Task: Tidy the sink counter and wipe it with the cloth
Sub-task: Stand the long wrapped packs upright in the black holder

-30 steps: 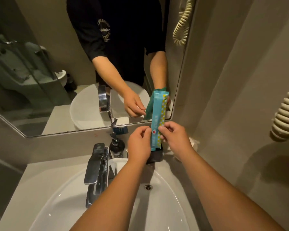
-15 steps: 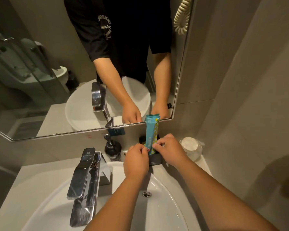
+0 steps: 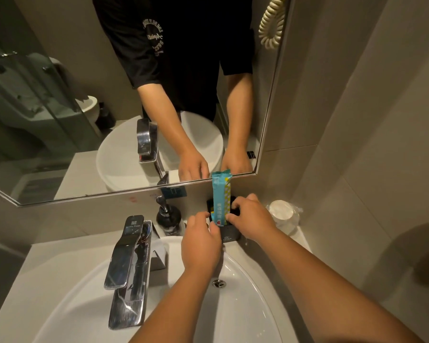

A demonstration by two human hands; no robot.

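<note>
A long turquoise packet point(image 3: 221, 194) stands upright in a small black holder box point(image 3: 229, 235) at the back of the sink counter point(image 3: 60, 253), just under the mirror. My left hand point(image 3: 201, 241) pinches the packet's lower left edge. My right hand point(image 3: 252, 222) grips its right side and rests over the box's top. The box's inside is mostly hidden by my fingers. No cloth is visible.
A chrome faucet point(image 3: 128, 266) rises left of my arms over the white basin point(image 3: 233, 305). A dark soap pump bottle point(image 3: 168, 219) stands behind it. A wrapped white cup point(image 3: 284, 214) sits in the right corner by the wall. The mirror point(image 3: 109, 95) reflects my arms.
Both hands have lowered the turquoise packet from mid-air down into the black box. My view has tilted downward, showing more of the basin.
</note>
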